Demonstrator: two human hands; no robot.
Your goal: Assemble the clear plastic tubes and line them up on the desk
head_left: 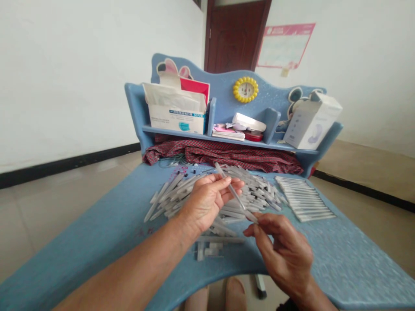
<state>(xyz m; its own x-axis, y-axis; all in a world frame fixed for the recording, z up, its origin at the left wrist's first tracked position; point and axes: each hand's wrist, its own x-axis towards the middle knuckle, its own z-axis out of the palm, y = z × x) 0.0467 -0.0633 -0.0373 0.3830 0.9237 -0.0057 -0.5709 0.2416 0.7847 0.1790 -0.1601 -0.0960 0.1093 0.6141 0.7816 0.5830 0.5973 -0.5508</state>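
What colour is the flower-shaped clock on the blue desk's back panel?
Its scalloped rim is yellow, seen best in the head view.

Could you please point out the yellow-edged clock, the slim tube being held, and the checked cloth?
Clock point(245, 90): head view, middle of its dial.
Held tube point(236, 195): head view, stretch of its shaft between the fingers.
Checked cloth point(227, 152): head view, middle of its folds.

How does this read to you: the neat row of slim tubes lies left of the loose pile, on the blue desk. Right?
Not quite: the head view shows the neat row right of the loose pile. It does lie on the blue desk.
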